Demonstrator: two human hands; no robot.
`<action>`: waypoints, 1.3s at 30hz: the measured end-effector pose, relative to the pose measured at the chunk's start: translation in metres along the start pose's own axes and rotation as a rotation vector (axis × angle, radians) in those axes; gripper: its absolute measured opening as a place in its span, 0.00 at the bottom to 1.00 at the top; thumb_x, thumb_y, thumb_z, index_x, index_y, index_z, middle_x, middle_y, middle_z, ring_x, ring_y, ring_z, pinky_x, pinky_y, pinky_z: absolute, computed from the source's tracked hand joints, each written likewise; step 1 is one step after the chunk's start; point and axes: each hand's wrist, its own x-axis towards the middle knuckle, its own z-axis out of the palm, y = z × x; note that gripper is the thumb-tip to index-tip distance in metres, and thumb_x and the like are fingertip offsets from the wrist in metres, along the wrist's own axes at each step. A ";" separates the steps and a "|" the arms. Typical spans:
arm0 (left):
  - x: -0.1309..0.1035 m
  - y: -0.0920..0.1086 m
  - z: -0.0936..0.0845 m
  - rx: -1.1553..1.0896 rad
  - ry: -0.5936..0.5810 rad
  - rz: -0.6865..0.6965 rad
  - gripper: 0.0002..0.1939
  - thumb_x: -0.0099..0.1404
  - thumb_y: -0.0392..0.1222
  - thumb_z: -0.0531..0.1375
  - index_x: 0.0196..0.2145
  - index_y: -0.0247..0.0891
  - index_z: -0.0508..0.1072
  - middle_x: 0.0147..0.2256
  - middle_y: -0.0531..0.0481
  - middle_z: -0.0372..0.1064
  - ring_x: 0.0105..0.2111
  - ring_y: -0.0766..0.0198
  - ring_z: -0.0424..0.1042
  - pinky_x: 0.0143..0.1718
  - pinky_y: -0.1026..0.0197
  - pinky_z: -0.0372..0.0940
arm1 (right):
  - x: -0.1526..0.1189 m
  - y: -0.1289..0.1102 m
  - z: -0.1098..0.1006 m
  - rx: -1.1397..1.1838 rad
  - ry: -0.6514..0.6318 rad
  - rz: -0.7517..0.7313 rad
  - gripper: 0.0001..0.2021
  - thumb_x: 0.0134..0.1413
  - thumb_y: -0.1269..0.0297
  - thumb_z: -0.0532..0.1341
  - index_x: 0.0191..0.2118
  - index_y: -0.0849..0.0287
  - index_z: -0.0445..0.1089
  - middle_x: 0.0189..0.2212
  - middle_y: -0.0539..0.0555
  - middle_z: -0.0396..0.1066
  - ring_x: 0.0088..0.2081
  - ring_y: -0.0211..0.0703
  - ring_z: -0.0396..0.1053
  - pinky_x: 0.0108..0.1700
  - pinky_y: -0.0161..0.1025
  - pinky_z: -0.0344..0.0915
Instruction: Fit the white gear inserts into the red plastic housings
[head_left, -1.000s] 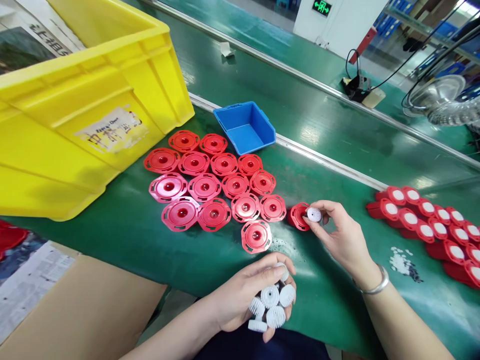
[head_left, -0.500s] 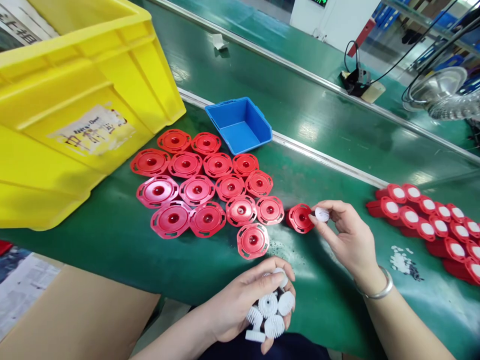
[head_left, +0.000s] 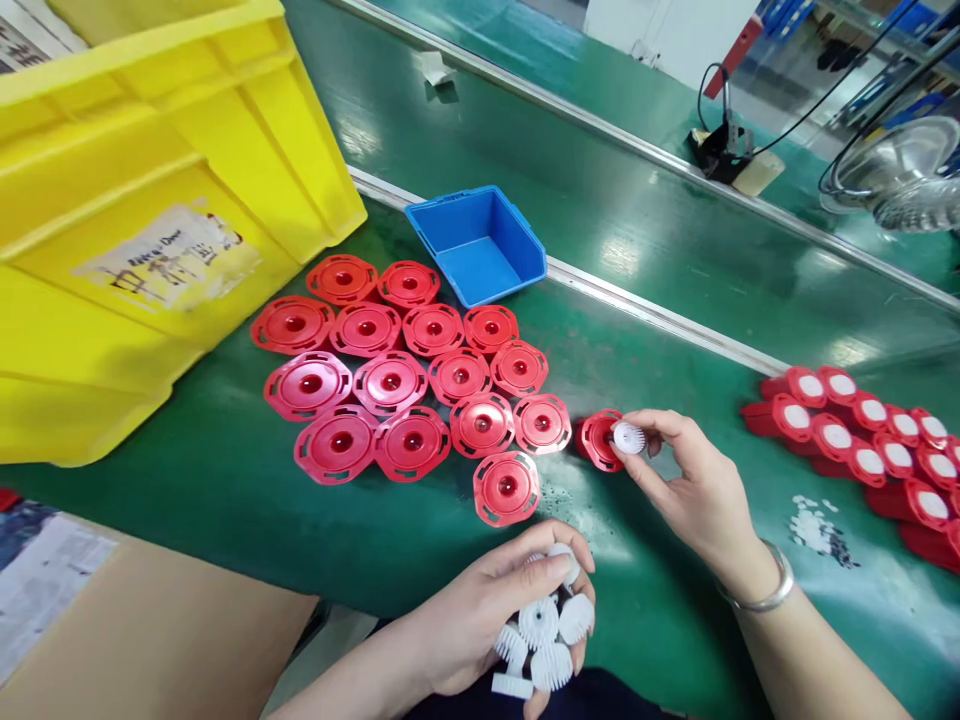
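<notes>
The yellow crate [head_left: 247, 150] and smaller blue bin [head_left: 461, 220] stand beyond the grouped red housings [head_left: 411, 455]. These look like stiff, light plastic, probably best taken by their sides, since the slotted rims seem thin. One separate red housing [head_left: 596, 455] sits just beside the right hand [head_left: 701, 490], at the group's right. The left hand [head_left: 472, 615] curls loosely around a handful of white gears [head_left: 538, 622], which look rigid, light and apt to slip out if squeezed. The right hand pinches a single white gear [head_left: 630, 438] by its edge; fine teeth there would likely give grip but could chip.
</notes>
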 end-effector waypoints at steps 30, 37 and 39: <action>-0.004 -0.006 -0.007 0.036 -0.053 0.026 0.32 0.62 0.51 0.67 0.60 0.40 0.64 0.31 0.45 0.75 0.22 0.65 0.73 0.17 0.73 0.58 | -0.039 -0.038 -0.029 0.292 -0.678 -0.211 0.26 0.67 0.62 0.60 0.67 0.46 0.57 0.61 0.53 0.68 0.60 0.47 0.69 0.60 0.40 0.70; -0.003 -0.007 -0.008 0.051 -0.032 0.023 0.27 0.62 0.46 0.66 0.56 0.41 0.66 0.30 0.47 0.75 0.20 0.66 0.73 0.17 0.73 0.58 | -0.035 -0.043 -0.013 0.574 -0.656 -0.057 0.17 0.67 0.64 0.61 0.58 0.43 0.63 0.50 0.51 0.71 0.52 0.40 0.72 0.53 0.34 0.72; -0.002 -0.007 -0.008 0.050 -0.021 0.014 0.24 0.64 0.46 0.64 0.55 0.40 0.66 0.30 0.45 0.75 0.21 0.64 0.74 0.16 0.73 0.58 | -0.036 -0.043 -0.011 0.611 -0.602 -0.033 0.15 0.67 0.67 0.60 0.56 0.45 0.64 0.46 0.52 0.70 0.48 0.40 0.72 0.50 0.34 0.73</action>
